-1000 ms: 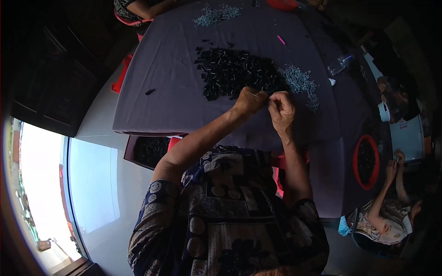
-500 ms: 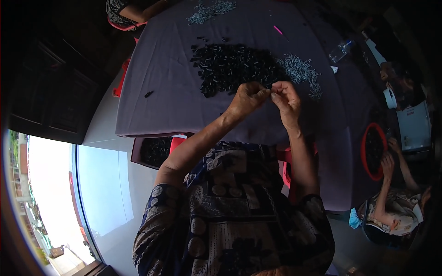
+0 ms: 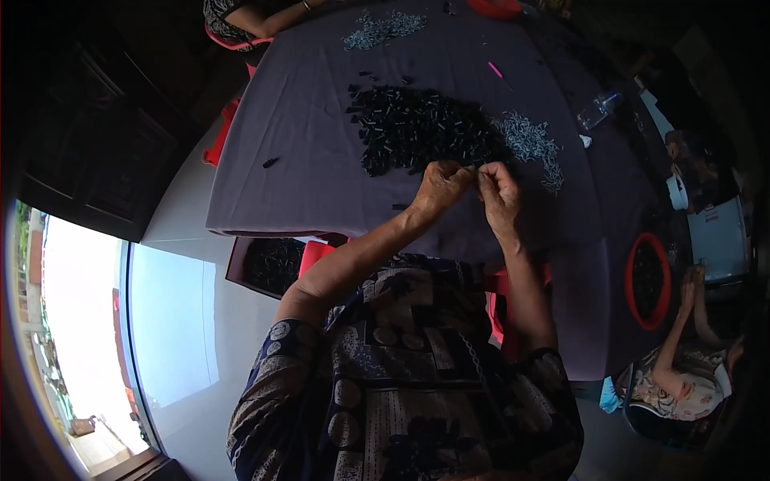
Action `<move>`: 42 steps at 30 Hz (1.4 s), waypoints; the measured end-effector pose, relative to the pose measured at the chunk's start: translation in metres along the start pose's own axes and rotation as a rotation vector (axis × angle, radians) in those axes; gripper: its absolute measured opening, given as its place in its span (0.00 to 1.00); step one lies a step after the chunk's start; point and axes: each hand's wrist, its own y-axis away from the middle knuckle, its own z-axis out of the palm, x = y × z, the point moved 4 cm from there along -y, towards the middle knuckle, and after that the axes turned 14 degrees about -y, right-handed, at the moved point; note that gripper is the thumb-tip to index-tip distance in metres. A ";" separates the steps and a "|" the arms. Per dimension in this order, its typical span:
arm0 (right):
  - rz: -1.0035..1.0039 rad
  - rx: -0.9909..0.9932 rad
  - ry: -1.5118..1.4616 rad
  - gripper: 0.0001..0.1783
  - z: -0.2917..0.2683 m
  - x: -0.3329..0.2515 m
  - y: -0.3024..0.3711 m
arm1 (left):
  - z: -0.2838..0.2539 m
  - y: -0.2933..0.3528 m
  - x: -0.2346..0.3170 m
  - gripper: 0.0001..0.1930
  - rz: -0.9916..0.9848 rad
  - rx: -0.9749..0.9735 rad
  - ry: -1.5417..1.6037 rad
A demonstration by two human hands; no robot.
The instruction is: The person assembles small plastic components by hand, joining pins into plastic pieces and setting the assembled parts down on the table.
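My left hand is closed in a pinch at the near edge of a heap of small black parts. Fingertip to fingertip with it, my right hand pinches too. Whatever lies between the fingertips is too small and dark to make out. Beyond my right hand spreads a pile of small silvery pieces. Many of the black parts show a pale, shiny bit. One loose black part lies off to the left on the purple-grey tablecloth.
A pink stick-like tool and a clear bottle lie beyond the piles. Another silvery pile is at the far side, near a seated person's arm. At right, a co-worker sits by a red basin. A bin of black parts stands below left.
The view has shifted, so the table and piles sit lower in it. My hands remain pinched together by the heap. The co-worker's hands at right have come away from the red basin.
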 end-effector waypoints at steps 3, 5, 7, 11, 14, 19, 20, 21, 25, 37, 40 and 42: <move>-0.020 0.001 0.101 0.05 -0.001 -0.006 -0.001 | 0.008 -0.005 -0.005 0.12 -0.102 -0.014 0.125; -0.013 0.015 0.153 0.06 -0.009 -0.008 -0.003 | 0.018 -0.010 -0.007 0.12 -0.152 -0.009 0.195; 0.023 0.071 0.009 0.07 -0.022 -0.008 -0.007 | 0.027 -0.017 -0.004 0.12 -0.032 0.039 0.105; 0.211 0.081 -0.146 0.06 -0.047 -0.001 -0.007 | 0.042 -0.017 0.011 0.13 0.208 0.197 -0.172; 0.001 -0.004 -0.127 0.06 -0.055 -0.006 -0.017 | 0.051 -0.020 0.019 0.13 0.327 0.236 -0.290; -0.238 -0.008 0.198 0.05 -0.046 -0.018 -0.021 | 0.050 -0.028 0.017 0.15 0.187 0.206 -0.153; -0.342 -0.017 0.342 0.04 -0.042 -0.022 -0.019 | 0.047 -0.030 0.016 0.15 0.187 0.208 -0.151; -0.341 -0.018 0.343 0.04 -0.040 -0.019 -0.017 | 0.047 -0.034 0.007 0.15 -0.017 0.098 0.008; -0.422 -0.042 0.462 0.01 -0.030 -0.012 -0.011 | 0.036 -0.038 -0.010 0.13 -0.125 -0.010 0.201; -0.157 0.122 -0.077 0.04 -0.025 -0.006 -0.001 | 0.000 -0.034 -0.011 0.05 0.632 0.285 -0.996; -0.148 0.101 -0.101 0.04 -0.012 -0.011 0.000 | -0.032 -0.016 0.008 0.06 0.337 0.047 -0.497; -0.151 0.074 -0.115 0.04 0.002 -0.021 0.002 | -0.047 0.000 0.013 0.06 0.167 0.001 -0.347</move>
